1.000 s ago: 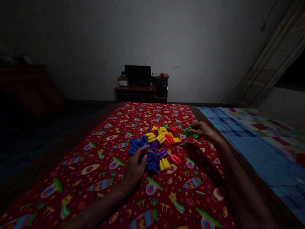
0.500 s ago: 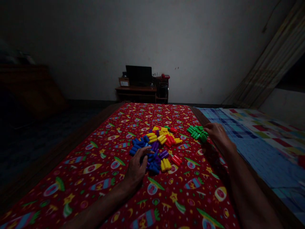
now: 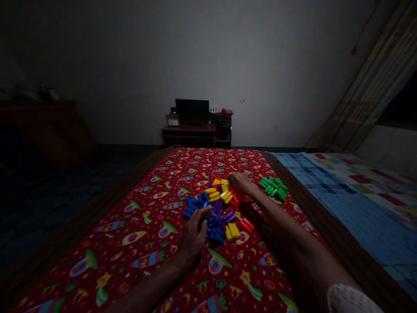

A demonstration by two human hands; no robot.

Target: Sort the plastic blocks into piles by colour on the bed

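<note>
Hands (image 3: 195,232) among mixed coloured pegs (image 3: 217,208)

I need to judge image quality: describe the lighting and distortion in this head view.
Head view: dim room, corners falling to near black; the coloured pegs and red cloth are best lit; left hand and right hand are dusky; wide-angle stretch bends the curtain.

Head view, forward and down

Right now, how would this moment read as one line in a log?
left hand: on blue pegs | right hand: at far edge of mixed pile, grip unclear | green pegs: apart, right | red cloth
</note>
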